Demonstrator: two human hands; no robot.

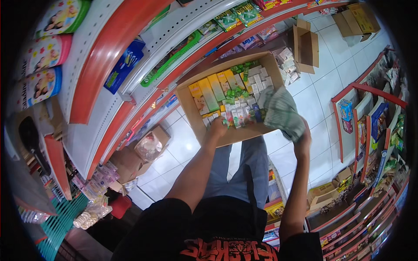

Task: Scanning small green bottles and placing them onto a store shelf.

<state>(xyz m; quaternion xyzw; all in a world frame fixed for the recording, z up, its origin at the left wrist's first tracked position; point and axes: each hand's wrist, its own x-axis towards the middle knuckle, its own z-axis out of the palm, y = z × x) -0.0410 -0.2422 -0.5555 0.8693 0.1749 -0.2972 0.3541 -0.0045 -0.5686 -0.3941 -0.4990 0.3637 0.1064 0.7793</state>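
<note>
A cardboard box (230,138) stands before me, tilted in the view. It holds yellow-and-green cartons (206,93), small white cartons (259,81) and small green-capped bottles (237,94). My left hand (219,126) reaches over the near wall among small white-and-yellow packs at the box's near left; its fingertips are partly hidden, and whether it grips a pack cannot be told. At the box's right side, my right hand (303,135) holds a grey-green striped cloth (284,112), blurred, which hangs over the box's right corner.
Red-edged white shelves (107,42) with packets and a green basket (173,60) run along the left and top. An open carton (305,49) and small white packs (287,65) lie beyond the box. Right are snack racks (369,124); at lower left, another carton (152,143).
</note>
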